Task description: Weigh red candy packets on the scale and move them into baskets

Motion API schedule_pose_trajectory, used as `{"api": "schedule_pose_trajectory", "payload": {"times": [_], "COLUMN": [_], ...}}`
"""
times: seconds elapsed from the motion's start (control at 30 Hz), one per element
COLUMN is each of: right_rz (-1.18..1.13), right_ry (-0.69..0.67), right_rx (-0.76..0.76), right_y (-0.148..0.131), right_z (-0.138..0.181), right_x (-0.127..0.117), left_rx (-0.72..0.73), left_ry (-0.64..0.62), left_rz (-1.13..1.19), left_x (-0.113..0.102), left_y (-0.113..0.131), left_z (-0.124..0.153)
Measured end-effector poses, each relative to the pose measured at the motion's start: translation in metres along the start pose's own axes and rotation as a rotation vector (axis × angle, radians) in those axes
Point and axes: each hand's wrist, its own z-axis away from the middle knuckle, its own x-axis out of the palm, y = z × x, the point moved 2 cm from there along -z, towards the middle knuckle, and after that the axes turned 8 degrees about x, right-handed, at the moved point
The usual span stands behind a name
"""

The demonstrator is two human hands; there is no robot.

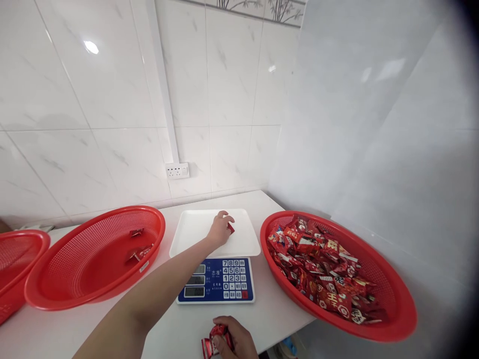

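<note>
My left hand [220, 230] reaches over the white weighing pan [187, 234] of a digital scale, its fingers curled round a small red snack packet [231, 228]. Most of that packet is hidden by the hand. Low in the picture, in front of the scale, my right hand [237, 340] is closed on shiny red snack packets [218, 339]; how many cannot be made out. The scale's blue keypad panel [216, 280] faces me, its left side partly covered by my left forearm.
On the right, a large red basket [406, 319] holds a heap of red snack packets [325, 269]. Left of the scale stands another red basket [93, 269] with a few packets, and a third red basket [22, 239] is cut off by the frame. A wall socket [177, 170] sits behind the white table [164, 324].
</note>
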Motion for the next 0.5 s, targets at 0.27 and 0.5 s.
{"api": "schedule_pose_trajectory", "payload": {"times": [0.27, 0.5], "right_rz": [-0.033, -0.009], "right_ry": [0.021, 0.032], "right_rx": [-0.001, -0.027], "right_y": [0.0, -0.009], "right_z": [0.001, 0.003], "right_x": [0.0, -0.004], "left_rx": [-0.062, -0.269], "left_ry": [0.14, 0.288], "left_rz": [-0.013, -0.194], "left_x": [-0.067, -0.162], "left_y": [-0.026, -0.088], "left_z": [0.033, 0.089]}}
